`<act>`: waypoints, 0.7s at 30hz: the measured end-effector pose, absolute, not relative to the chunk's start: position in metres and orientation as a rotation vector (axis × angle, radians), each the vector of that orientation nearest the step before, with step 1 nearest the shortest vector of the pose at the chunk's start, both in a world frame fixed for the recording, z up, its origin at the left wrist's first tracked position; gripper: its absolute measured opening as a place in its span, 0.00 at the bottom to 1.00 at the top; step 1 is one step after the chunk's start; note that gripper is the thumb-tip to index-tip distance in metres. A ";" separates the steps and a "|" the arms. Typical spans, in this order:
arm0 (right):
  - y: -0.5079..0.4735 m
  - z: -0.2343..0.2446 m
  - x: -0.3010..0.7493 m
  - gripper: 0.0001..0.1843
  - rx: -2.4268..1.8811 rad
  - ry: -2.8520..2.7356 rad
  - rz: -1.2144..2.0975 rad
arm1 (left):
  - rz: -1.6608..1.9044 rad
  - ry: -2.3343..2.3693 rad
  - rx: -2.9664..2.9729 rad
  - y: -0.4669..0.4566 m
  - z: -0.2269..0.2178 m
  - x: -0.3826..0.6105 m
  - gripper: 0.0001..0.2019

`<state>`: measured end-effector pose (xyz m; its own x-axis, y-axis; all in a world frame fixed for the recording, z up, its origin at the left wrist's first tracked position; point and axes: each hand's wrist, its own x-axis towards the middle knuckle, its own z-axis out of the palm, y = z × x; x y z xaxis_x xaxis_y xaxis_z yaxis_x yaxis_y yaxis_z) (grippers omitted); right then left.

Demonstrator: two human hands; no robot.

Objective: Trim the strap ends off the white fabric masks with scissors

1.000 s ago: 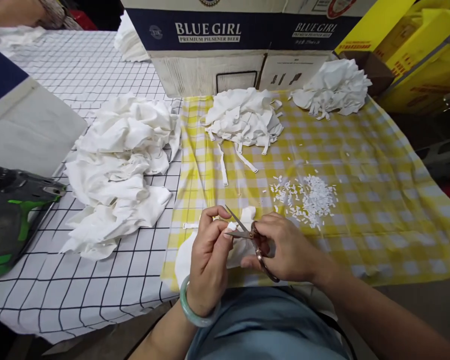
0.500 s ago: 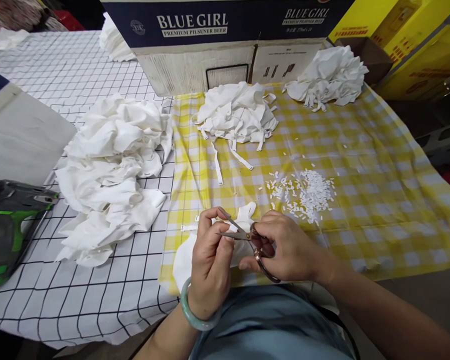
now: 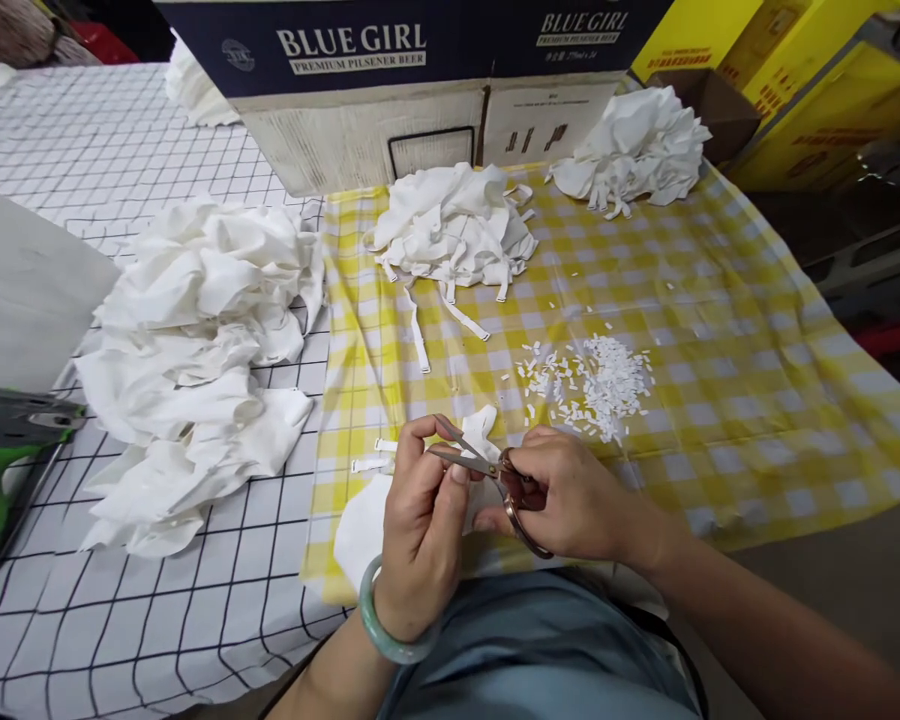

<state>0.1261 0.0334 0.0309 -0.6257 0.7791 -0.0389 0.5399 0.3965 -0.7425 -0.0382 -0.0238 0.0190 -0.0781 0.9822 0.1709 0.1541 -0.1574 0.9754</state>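
While the right hand point(image 3: 570, 495) holds scissors point(image 3: 493, 468), white cloths point(image 3: 454, 225) lie beside a carton point(image 3: 330, 140).

Left hand point(image 3: 424, 515) pinching, right hand point(image 3: 570, 495) curled; close together, forearms point(image 3: 765, 600) converging

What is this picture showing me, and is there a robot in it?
No robot here, just a person working with bare hands. The right hand holds scissors with their blades open. The left hand, with a green bangle on its wrist, has its fingers close to the blades. I can't tell exactly what those fingers pinch. White cloth lies under the hands.

Every picture comes from one camera on the person's head, so you look down much as they do.

On the yellow checked cover are tiny white scraps and two white piles, one in the middle and one at the far right. Another white pile lies to the left. Behind stands a box.
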 end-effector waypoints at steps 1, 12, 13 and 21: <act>0.033 0.030 0.130 0.23 -1.176 -2.328 1.065 | 1.312 1.294 1.416 -0.021 0.020 -0.035 0.12; 0.028 0.014 0.192 0.25 -1.784 -1.839 1.293 | 1.062 1.162 1.491 0.017 0.020 0.003 0.13; 0.030 0.016 0.198 0.24 -1.812 -1.817 1.242 | 1.030 1.166 1.508 0.017 0.023 -0.004 0.13; 0.030 0.018 0.172 0.26 -1.406 -2.220 0.955 | 0.668 1.760 1.944 -0.039 0.016 -0.102 0.15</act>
<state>0.1719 0.0301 0.0177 -0.4501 0.8906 -0.0648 0.6593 0.2826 -0.6967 -0.1021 -0.0388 0.0161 0.0771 0.9950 0.0637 0.7866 -0.0999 0.6093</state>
